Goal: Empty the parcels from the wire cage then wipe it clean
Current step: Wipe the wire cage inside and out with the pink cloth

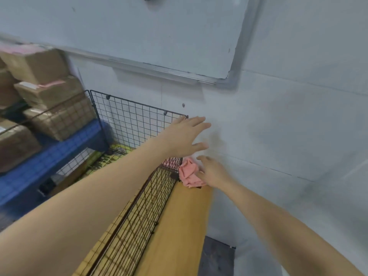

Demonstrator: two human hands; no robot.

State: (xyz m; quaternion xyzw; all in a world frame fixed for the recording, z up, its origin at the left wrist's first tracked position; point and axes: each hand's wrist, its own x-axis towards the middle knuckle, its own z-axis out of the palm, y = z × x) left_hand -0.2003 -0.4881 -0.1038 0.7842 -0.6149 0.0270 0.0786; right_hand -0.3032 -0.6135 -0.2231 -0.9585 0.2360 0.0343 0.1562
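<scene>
Cage of black wire grid panels (131, 120), open at the top, standing on a yellow wooden top (179, 226); we take it as our landmark. Through the mesh we see a yellowish floor with dark marks.

Cloth, pink, crumpled (189, 174): just outside the cage's far right corner, touching the corner post and lying on the wooden top.

Right hand (214, 173): directly to the right of the cloth and in contact with it. We see the fingers bent into the folds and gripping them, the thumb raised above. The forearm runs in from the lower right, outside the cage's right panel.

Left hand (183, 136): over the same far right corner, above the cloth and the right hand. We see the palm turned down, the fingers straight and slightly spread, holding nothing; the fingertips reach past the corner towards the pale wall (288, 136). We cannot tell whether the hand touches the top edge of the back panel. The forearm crosses the cage on a diagonal from the lower left.

Parcels, brown cardboard boxes (35, 66): stacked to the left of the cage, outside it, on a blue shelf (49, 158); some show through the cage's left panel.

Whiteboard with a metal frame (139, 26): on the wall above and behind the cage.
</scene>
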